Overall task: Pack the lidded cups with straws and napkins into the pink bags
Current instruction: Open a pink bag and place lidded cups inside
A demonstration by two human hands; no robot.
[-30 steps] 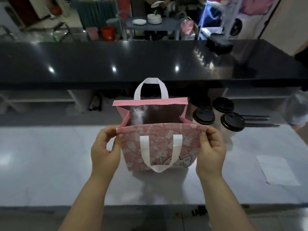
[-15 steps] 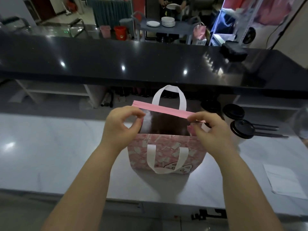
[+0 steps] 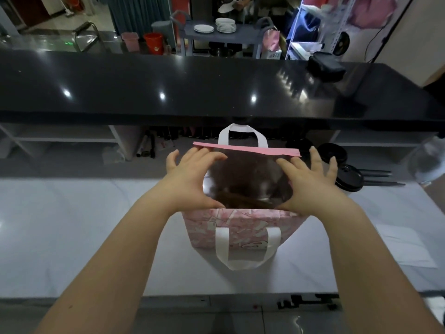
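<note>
Pink bag [image 3: 240,227] stood upright on the white tabletop [image 3: 72,225], approx. centre of view, mouth wide open w/ a dark inside. Its front white handle [image 3: 240,251] hung down over the printed near face; rear handle [image 3: 243,133] stood up behind the far pink rim. Both hands were released, not clenched, fingers spread and straight. Left hand [image 3: 190,179] lay along the bag's left side, thumb at the near rim, fingertips reaching the far rim. Right hand [image 3: 310,184] mirrored it on the right side, thumb at the near rim, fingers fanned toward the far corner. Neither hand curled round anything, and the palms faced each other across the opening. Lidded cups [image 3: 349,180] w/ black lids sat on the tabletop just beyond the right hand, to the bag's right, partly hidden by the fingers, so exact no. unclear. Dark straws [image 3: 378,174] lay flat next to the cups, pointing right. A flat white sheet [image 3: 404,247] lay on the tabletop further right, apart from the bag; couldn't tell if it was a napkin. A glossy black counter [image 3: 168,88] ran across behind it all.
</note>
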